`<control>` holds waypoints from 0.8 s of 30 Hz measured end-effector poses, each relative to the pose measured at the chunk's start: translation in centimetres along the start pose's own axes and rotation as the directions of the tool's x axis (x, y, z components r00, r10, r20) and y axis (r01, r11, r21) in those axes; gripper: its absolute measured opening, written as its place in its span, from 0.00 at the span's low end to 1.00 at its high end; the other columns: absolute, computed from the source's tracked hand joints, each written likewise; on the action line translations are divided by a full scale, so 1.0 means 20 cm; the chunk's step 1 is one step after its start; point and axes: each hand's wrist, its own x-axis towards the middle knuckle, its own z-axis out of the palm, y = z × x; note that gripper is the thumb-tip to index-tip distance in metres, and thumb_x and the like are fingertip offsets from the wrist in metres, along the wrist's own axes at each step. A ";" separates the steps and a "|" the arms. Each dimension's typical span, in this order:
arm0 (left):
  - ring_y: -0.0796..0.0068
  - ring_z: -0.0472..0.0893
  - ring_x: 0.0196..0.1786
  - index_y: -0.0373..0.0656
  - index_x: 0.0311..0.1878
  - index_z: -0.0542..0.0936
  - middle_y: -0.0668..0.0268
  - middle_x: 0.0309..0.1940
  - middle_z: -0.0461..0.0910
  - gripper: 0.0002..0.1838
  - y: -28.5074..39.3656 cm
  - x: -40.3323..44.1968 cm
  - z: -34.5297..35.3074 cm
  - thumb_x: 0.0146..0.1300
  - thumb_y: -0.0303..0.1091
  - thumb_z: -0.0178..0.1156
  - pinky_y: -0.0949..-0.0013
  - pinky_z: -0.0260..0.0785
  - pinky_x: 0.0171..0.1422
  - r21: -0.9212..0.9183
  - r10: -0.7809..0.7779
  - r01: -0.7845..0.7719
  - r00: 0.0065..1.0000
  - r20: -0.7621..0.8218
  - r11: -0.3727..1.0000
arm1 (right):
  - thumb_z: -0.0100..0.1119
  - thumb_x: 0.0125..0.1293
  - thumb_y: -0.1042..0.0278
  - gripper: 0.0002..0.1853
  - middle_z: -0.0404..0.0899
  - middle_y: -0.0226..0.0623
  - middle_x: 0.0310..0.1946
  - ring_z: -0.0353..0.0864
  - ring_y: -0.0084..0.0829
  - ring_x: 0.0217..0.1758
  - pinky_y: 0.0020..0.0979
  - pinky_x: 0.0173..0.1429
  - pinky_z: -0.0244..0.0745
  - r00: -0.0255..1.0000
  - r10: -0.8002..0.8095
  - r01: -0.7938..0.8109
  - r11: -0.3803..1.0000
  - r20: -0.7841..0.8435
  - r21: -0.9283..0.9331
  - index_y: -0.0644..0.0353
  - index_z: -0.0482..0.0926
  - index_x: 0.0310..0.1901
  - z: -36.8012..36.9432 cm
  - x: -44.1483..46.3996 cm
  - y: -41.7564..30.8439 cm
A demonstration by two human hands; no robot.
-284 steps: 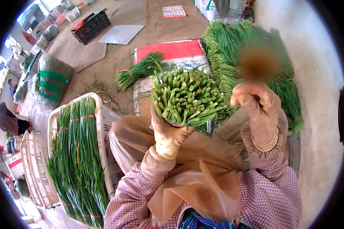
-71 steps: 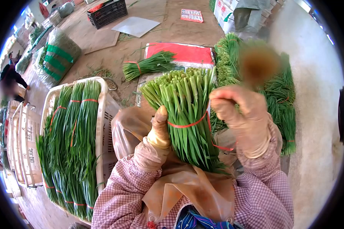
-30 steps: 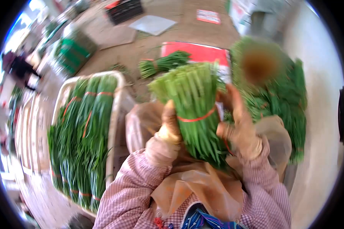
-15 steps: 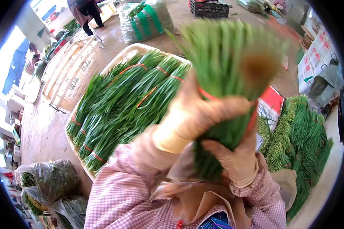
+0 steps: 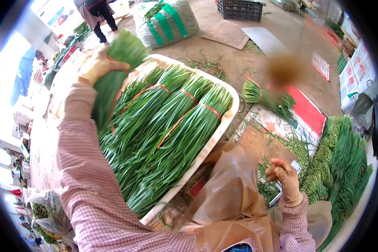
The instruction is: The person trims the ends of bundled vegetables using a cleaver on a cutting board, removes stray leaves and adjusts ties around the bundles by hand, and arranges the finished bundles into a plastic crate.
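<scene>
My left hand [image 5: 97,67], in a pale glove, is closed round a bundle of chives [image 5: 128,48] tied with red bands. It holds the bundle tilted over the far left side of a white crate [image 5: 235,105]. Several tied bundles of chives [image 5: 164,126] lie side by side in that crate. On the right, my gloved right hand [image 5: 286,181] is curled with its fingertips showing, and I see nothing in it. It hovers near a board [image 5: 264,143] littered with loose green stalks.
A small tied bundle [image 5: 260,93] lies beyond the board. At the right is a long heap of chives [image 5: 344,155]. A black crate [image 5: 240,10] and a wrapped bale [image 5: 166,25] stand at the back. Another person [image 5: 98,17] stands at the far left. A brown blur hides one spot.
The bundle, held in both hands before, has moved left and away over the crate in my left hand. My right hand has let go and dropped to the lower right. The view has shifted right.
</scene>
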 end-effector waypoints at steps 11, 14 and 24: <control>0.72 0.82 0.40 0.42 0.61 0.74 0.64 0.40 0.84 0.34 -0.41 0.29 0.72 0.50 0.35 0.74 0.68 0.75 0.46 -0.428 -0.065 0.124 0.987 0.149 0.895 | 0.57 0.67 0.67 0.18 0.83 0.41 0.35 0.82 0.27 0.28 0.25 0.32 0.76 0.884 0.430 -0.418 0.903 -0.183 0.103 0.67 0.73 0.55 -0.17 0.02 0.63; 0.75 0.81 0.30 0.44 0.65 0.69 0.64 0.34 0.83 0.34 -0.50 0.27 0.79 0.55 0.30 0.71 0.71 0.74 0.31 -0.654 -0.156 0.307 0.947 0.280 0.691 | 0.55 0.68 0.67 0.18 0.83 0.38 0.34 0.81 0.26 0.28 0.25 0.31 0.75 0.898 0.424 -0.417 0.905 -0.115 0.083 0.66 0.74 0.56 -0.17 0.04 0.83; 0.67 0.79 0.44 0.42 0.70 0.64 0.59 0.47 0.79 0.41 -0.59 0.33 0.74 0.55 0.42 0.70 0.63 0.72 0.49 -0.278 -0.300 0.357 0.926 0.229 0.892 | 0.58 0.67 0.67 0.13 0.82 0.32 0.35 0.82 0.23 0.33 0.23 0.33 0.75 0.826 0.549 -0.543 0.836 -0.125 0.078 0.63 0.78 0.50 -0.12 0.07 0.86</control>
